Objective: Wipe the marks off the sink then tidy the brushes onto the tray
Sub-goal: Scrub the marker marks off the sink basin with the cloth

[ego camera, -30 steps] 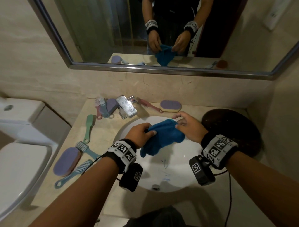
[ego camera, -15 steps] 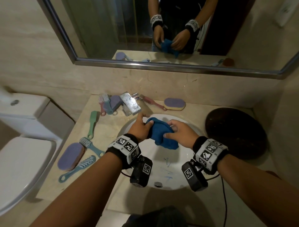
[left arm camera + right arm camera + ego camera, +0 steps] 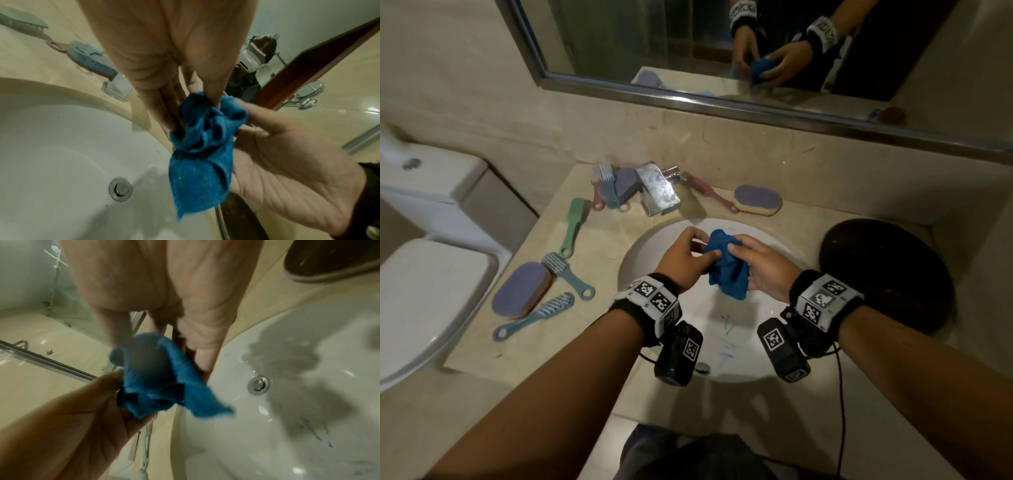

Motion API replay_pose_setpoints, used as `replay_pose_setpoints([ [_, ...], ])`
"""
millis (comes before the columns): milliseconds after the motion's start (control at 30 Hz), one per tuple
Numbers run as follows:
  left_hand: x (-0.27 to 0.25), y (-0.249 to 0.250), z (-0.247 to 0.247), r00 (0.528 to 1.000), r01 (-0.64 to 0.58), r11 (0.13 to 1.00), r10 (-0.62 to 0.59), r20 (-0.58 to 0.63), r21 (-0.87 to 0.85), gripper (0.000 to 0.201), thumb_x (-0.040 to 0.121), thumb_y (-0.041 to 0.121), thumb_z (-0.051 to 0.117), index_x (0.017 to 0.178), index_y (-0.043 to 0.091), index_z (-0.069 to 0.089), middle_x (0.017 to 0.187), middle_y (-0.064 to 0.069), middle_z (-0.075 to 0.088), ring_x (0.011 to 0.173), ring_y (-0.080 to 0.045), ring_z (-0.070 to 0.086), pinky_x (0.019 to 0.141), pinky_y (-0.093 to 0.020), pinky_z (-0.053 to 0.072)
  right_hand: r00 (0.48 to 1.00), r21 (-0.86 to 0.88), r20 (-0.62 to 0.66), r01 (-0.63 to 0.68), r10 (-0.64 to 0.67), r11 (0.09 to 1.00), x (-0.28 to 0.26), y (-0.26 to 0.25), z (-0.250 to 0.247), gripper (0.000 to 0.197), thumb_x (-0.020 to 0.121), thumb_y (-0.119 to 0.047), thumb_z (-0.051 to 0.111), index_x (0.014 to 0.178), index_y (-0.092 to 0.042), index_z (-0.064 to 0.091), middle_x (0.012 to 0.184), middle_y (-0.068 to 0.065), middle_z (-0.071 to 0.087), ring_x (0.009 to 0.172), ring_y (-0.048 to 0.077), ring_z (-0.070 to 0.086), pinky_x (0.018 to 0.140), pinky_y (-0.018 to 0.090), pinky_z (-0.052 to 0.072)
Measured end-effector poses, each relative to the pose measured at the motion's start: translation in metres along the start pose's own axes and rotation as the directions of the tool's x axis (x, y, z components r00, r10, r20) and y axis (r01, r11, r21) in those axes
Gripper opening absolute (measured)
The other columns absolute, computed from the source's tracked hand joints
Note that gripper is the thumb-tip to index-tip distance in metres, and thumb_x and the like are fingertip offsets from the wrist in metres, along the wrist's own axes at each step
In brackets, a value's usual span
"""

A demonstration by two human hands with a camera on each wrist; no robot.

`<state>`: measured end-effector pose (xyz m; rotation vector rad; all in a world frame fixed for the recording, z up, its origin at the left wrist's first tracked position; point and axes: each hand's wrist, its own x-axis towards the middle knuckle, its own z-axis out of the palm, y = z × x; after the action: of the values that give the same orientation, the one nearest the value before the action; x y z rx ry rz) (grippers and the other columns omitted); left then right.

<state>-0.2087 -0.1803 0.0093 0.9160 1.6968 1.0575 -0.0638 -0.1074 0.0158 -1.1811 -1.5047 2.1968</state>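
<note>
The bench [image 3: 599, 342] carries everything here, and the white sink [image 3: 647, 246] is sunk in its middle, directly under my two hands. The dark round tray [image 3: 893, 267] lies at the right of the sink, nearer to my right hand [image 3: 763, 270]. The blue cloth [image 3: 726, 270] is bunched in the air between my hands: my left hand [image 3: 681, 260] pinches one side and my right hand grasps the other. The blue marks [image 3: 726, 337] lie lower in the bowl, toward me from the cloth, so I judge the wipe must go down and back. I count five brushes with handles and three purple oval ones, most of them left of the sink.
</note>
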Motion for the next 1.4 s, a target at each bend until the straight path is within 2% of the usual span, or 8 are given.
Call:
replay_pose_setpoints([
  [200,-0.012,-0.014,-0.002,0.991,-0.058,0.985,0.038,0.125,0.164,0.024,0.095,0.013,0.052,0.117,0.011,0.062,0.108,-0.005,0.063,0.09,-0.014,0.059,0.076,-0.01,0.044,0.993,-0.247,-0.093,0.048,-0.073,0.968,0.018,0.015,-0.007,0.028,0.084,0.005,0.057,0.092,-0.023,0.057,0.096,0.014,0.061,0.089,0.029,0.059,0.079,0.041,0.049],
  [333,-0.018,-0.048,-0.025,0.993,0.028,0.813,-0.089,0.077,0.582,0.065,0.089,0.035,0.061,0.145,0.023,0.032,0.151,-0.004,0.033,0.138,-0.02,0.032,0.113,-0.034,0.028,0.986,-0.501,-0.15,-0.012,-0.073,0.865,0.042,0.026,-0.014,0.022,0.084,0.002,0.059,0.098,-0.014,0.061,0.099,0.014,0.063,0.097,0.031,0.06,0.088,0.038,0.049],
  [467,-0.027,-0.086,-0.045,0.969,0.12,0.588,-0.245,0.035,0.8,0.109,0.073,0.05,0.073,0.151,0.021,0.001,0.159,-0.006,-0.003,0.147,-0.023,0.002,0.119,-0.047,0.013,0.989,-0.729,-0.148,-0.128,0.028,0.673,0.067,0.042,-0.008,0.014,0.088,-0.003,0.053,0.097,-0.009,0.062,0.088,0.008,0.061,0.086,0.026,0.056,0.057,0.006,0.04],
  [700,-0.05,-0.133,-0.056,0.862,0.309,0.364,-0.498,-0.096,0.879,0.145,0.057,0.049,0.085,0.145,0.013,-0.025,0.153,-0.011,-0.029,0.145,-0.03,-0.017,0.118,-0.048,0.004,0.974,-0.752,-0.089,-0.204,0.21,0.626,0.131,0.087,0.03,0.022,0.088,-0.01,0.051,0.07,-0.018,0.061,0.079,0.011,0.054,0.077,0.022,0.046,0.07,0.033,0.032],
  [833,-0.057,-0.145,-0.051,0.875,0.355,0.404,-0.462,-0.147,0.843,0.151,0.053,0.049,0.086,0.143,0.012,-0.03,0.152,-0.008,-0.033,0.144,-0.027,-0.02,0.119,-0.044,0.004,0.974,-0.898,0.093,-0.007,0.205,0.439,0.154,0.115,0.067,0.035,0.095,-0.023,0.05,0.129,-0.018,0.055,0.13,0.008,0.056,0.117,0.024,0.052,0.094,0.027,0.037],
  [967,-0.061,-0.146,-0.052,0.859,0.412,0.42,-0.475,-0.19,0.809,0.151,0.053,0.052,0.085,0.142,0.009,-0.029,0.152,-0.01,-0.032,0.144,-0.027,-0.021,0.12,-0.038,0.002,0.905,-0.901,0.327,0.213,0.271,0.377,0.144,0.146,0.082,0.022,0.095,-0.027,0.05,0.105,-0.017,0.067,0.102,0.004,0.057,0.096,0.021,0.053,0.085,0.024,0.035],
  [1300,-0.063,-0.145,-0.047,0.853,0.434,0.429,-0.478,-0.209,0.792,0.156,0.046,0.054,0.087,0.143,0.011,-0.028,0.151,-0.008,-0.034,0.143,-0.025,-0.024,0.118,-0.039,-0.003,0.914,-0.814,0.406,0.36,0.002,0.456,0.155,0.152,0.091,0.04,0.078,-0.004,0.069,0.116,-0.014,0.061,0.117,0.008,0.062,0.105,0.022,0.058,0.087,0.02,0.042],
  [1400,-0.062,-0.142,-0.047,0.854,0.443,0.445,-0.474,-0.215,0.779,0.158,0.044,0.051,0.089,0.144,0.011,-0.027,0.152,-0.007,-0.033,0.143,-0.025,-0.024,0.118,-0.04,-0.002,0.879,-0.826,0.451,0.347,0.152,0.444,0.13,0.155,0.069,0.046,0.079,-0.011,0.071,0.123,-0.017,0.059,0.12,0.002,0.06,0.107,0.015,0.055,0.088,0.017,0.039],
])
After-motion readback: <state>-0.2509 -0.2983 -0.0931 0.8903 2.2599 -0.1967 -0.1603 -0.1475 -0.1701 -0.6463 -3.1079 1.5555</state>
